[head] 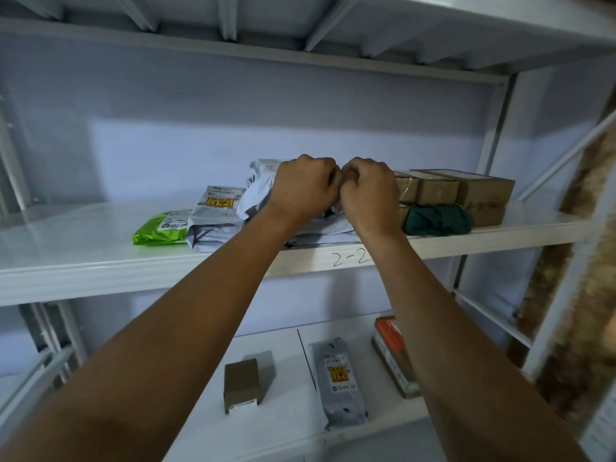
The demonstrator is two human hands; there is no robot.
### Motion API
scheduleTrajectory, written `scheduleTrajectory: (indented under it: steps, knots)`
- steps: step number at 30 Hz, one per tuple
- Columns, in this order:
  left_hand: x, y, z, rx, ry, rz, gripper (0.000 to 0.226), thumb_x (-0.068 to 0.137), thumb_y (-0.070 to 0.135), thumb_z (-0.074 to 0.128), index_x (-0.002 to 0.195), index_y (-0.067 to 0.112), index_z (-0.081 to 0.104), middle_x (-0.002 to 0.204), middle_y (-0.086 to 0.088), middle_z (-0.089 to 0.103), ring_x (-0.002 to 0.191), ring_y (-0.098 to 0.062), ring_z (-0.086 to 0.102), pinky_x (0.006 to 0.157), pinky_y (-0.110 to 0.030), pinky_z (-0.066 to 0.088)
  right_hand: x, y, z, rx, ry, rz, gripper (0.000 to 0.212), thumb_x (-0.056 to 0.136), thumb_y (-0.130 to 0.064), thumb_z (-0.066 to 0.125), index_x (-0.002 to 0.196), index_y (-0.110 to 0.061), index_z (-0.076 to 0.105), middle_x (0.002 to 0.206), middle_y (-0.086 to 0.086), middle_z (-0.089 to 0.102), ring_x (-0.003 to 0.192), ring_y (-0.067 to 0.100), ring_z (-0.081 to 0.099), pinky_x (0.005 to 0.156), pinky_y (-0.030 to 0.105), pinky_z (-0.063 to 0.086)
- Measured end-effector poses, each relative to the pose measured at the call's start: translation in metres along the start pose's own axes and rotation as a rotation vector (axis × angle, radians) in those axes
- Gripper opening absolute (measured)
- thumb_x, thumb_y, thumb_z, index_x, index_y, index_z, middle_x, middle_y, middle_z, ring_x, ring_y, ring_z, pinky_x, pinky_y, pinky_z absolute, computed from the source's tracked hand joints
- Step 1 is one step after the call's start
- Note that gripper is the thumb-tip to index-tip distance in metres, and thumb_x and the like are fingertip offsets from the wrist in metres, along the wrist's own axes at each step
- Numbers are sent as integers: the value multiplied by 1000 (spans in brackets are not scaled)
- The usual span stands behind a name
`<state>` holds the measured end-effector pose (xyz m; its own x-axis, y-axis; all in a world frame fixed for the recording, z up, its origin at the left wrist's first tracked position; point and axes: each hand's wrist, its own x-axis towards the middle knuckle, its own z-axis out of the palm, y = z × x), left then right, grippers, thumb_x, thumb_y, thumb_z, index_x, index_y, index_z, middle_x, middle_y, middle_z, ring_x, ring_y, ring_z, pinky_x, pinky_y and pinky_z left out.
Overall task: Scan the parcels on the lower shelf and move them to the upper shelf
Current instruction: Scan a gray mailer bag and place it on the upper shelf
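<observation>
The left hand (301, 188) and right hand (368, 191) meet knuckle to knuckle at mid-frame, fingers curled into the crumpled top of a white bag (258, 191) on the upper shelf (83, 248); the fingertips are hidden. The bag looks light, soft and slick, best held by its bunched slack. At the bottom of the frame, a grey bag (340, 378) and small box (241, 385) wait on the lower shelf (276, 425).

The upper shelf (83, 255) was white against a pale lilac wall (233, 135), with a lime-green mailer (160, 230) at centre-left, a grey mailer (216, 211) labelled yellow-and-red, a white mailer (256, 191), a dark green bag (436, 220) and brown cartons (480, 191) at right.
</observation>
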<state>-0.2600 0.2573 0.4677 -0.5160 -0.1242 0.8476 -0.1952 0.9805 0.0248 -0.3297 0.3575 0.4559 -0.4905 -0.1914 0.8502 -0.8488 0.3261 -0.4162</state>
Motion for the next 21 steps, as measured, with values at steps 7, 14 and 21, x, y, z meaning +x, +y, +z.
scheduleTrajectory:
  steps: [7,14,21]
  knots:
    - [-31,28,13,-46,1,-49,37,92,27,48,60,12,58,57,-12,61,56,-35,56,58,-30,29,-26,20,-20,-59,-59,87,26,79,-12,46,54,-18,43,53,0,47,59,28,48,56,30,31]
    - [-79,44,29,-88,-66,-102,41,92,22,57,55,15,42,48,-1,41,47,-29,42,54,-29,28,-69,45,-23,-89,-158,83,19,77,-15,47,58,-16,48,56,2,47,58,26,47,57,29,28]
    - [-132,47,54,-69,-252,-209,39,96,26,53,60,11,46,55,-5,45,60,-33,46,57,-32,30,-116,78,-9,-134,-320,142,20,77,-14,47,59,-8,48,54,3,48,56,27,43,50,30,27]
